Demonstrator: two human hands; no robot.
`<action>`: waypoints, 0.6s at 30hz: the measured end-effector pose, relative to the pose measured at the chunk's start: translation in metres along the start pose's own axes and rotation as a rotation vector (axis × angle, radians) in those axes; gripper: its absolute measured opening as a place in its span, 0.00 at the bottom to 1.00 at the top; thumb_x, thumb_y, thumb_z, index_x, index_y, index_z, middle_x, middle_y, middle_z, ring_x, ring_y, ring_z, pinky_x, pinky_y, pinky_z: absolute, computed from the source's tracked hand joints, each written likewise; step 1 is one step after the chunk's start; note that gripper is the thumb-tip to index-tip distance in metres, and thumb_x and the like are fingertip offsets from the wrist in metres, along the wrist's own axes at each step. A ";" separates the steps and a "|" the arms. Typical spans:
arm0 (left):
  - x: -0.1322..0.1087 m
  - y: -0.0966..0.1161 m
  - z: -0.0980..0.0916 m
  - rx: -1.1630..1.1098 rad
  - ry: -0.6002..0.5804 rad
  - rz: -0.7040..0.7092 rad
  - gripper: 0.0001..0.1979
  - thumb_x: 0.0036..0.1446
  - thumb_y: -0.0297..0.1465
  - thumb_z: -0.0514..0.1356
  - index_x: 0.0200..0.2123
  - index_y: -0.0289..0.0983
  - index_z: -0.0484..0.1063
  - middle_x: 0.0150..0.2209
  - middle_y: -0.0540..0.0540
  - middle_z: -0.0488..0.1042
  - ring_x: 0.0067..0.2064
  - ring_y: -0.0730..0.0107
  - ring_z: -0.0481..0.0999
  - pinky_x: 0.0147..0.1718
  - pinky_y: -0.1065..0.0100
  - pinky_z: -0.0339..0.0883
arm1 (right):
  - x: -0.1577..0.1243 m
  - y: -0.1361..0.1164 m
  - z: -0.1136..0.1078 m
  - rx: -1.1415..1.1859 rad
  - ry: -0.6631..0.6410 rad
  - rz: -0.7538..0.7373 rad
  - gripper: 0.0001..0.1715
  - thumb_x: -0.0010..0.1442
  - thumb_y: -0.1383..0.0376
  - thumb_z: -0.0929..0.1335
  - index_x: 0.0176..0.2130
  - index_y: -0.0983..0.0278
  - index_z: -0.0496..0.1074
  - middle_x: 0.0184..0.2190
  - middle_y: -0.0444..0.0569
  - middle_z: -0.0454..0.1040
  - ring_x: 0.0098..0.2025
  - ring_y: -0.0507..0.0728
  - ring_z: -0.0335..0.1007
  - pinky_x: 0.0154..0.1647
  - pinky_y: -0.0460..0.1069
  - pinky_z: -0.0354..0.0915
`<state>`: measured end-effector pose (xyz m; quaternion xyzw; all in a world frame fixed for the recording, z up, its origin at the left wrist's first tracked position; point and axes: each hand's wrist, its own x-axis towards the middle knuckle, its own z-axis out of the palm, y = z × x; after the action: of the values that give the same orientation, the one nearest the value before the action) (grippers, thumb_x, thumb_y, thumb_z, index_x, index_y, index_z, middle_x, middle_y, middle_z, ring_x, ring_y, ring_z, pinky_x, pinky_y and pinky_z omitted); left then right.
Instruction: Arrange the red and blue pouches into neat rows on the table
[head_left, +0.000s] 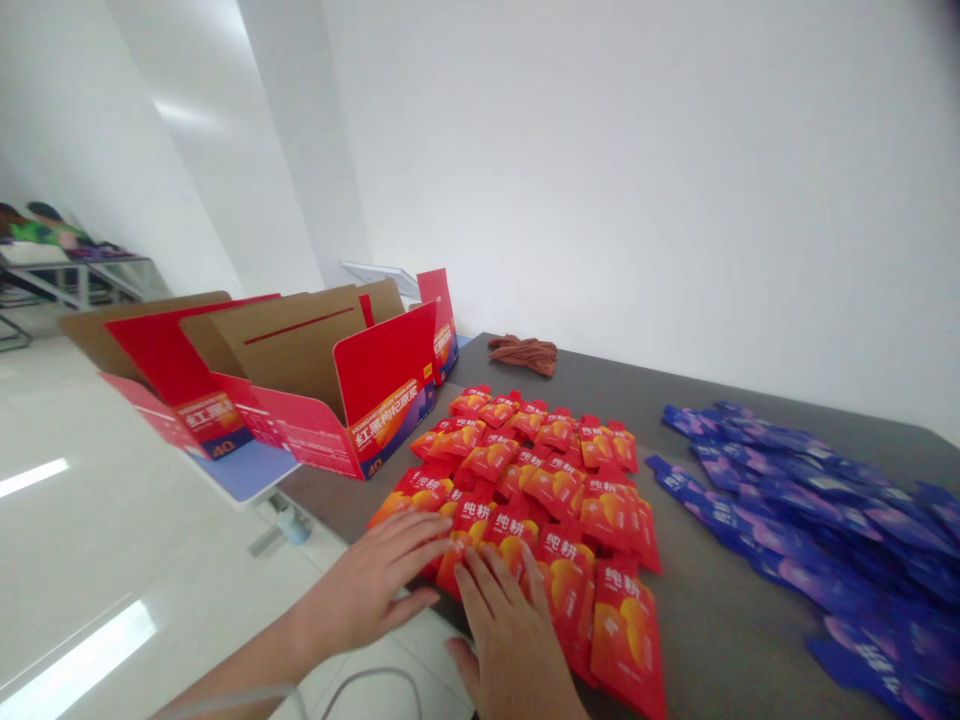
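Note:
Rows of red pouches (556,488) with orange fruit prints lie overlapped on the dark table, close in front of me. My left hand (382,575) rests its outstretched fingers on the pouches at the near left of the group. Beside it, my right hand (510,630) lies with fingers extended over the front row of pouches. Both hands look open, touching the pouches from above without gripping any. The fingertips of the two hands almost meet.
Open red cartons (386,390) with brown insides stand at the left on a pale blue-topped table (251,475). Blue pouches (810,520) are heaped at the right. A twisted brown cloth (523,354) lies at the back near the wall. People (45,228) in green sit far left.

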<state>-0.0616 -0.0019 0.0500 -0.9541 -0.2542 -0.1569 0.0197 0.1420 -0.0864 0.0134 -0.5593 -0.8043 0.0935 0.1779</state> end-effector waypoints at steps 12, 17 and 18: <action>0.022 0.005 -0.001 0.032 -0.013 0.200 0.16 0.64 0.31 0.53 0.54 0.40 0.69 0.54 0.46 0.72 0.56 0.68 0.71 0.56 0.65 0.65 | -0.001 -0.005 -0.016 -0.011 -0.096 0.085 0.30 0.61 0.64 0.62 0.62 0.66 0.61 0.63 0.46 0.51 0.64 0.64 0.50 0.64 0.67 0.48; 0.020 -0.006 -0.005 -0.023 -0.051 0.203 0.16 0.63 0.31 0.53 0.53 0.40 0.69 0.52 0.46 0.74 0.55 0.68 0.72 0.56 0.66 0.65 | -0.003 -0.001 -0.011 -0.077 -0.019 0.044 0.29 0.58 0.65 0.63 0.59 0.68 0.65 0.60 0.50 0.58 0.62 0.62 0.56 0.64 0.64 0.51; 0.019 -0.006 -0.005 -0.041 -0.061 0.190 0.16 0.63 0.31 0.53 0.53 0.41 0.69 0.53 0.46 0.73 0.55 0.68 0.72 0.57 0.66 0.65 | -0.004 0.001 -0.009 -0.096 0.018 0.025 0.29 0.59 0.65 0.63 0.59 0.69 0.65 0.60 0.50 0.59 0.61 0.62 0.57 0.64 0.63 0.51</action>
<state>-0.0509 0.0121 0.0600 -0.9785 -0.1596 -0.1304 0.0072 0.1475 -0.0904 0.0208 -0.5778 -0.7992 0.0520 0.1570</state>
